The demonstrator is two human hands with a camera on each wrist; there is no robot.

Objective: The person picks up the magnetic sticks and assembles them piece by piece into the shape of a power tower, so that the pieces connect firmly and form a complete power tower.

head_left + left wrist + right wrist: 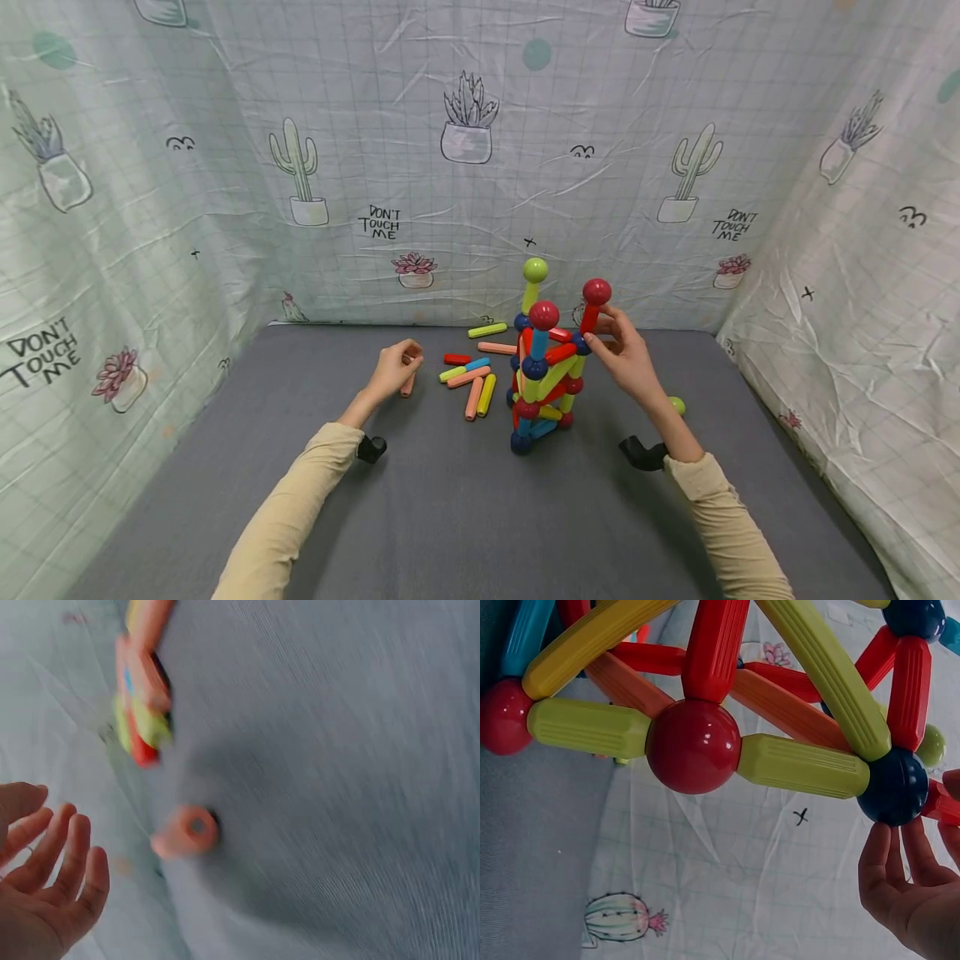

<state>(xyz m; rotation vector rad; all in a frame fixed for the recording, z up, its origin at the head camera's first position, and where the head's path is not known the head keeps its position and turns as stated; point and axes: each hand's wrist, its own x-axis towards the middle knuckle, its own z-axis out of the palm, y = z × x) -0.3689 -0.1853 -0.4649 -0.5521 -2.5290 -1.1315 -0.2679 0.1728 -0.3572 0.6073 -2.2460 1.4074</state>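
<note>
A tower of coloured toy rods and balls stands right of centre on the table. My right hand holds it at the upper right corner, its thumb and fingers about a dark blue ball and the foot of an upright red rod. A red ball tops that rod. To the left, my left hand hovers over a lone salmon-coloured rod. In the left wrist view its fingers are loosely bent, apart from the rod, with nothing in them.
Loose rods, among them a yellow rod, a red rod and a lime rod, lie between the left hand and the tower. A green ball sits by the right forearm. A printed curtain hangs behind the grey table.
</note>
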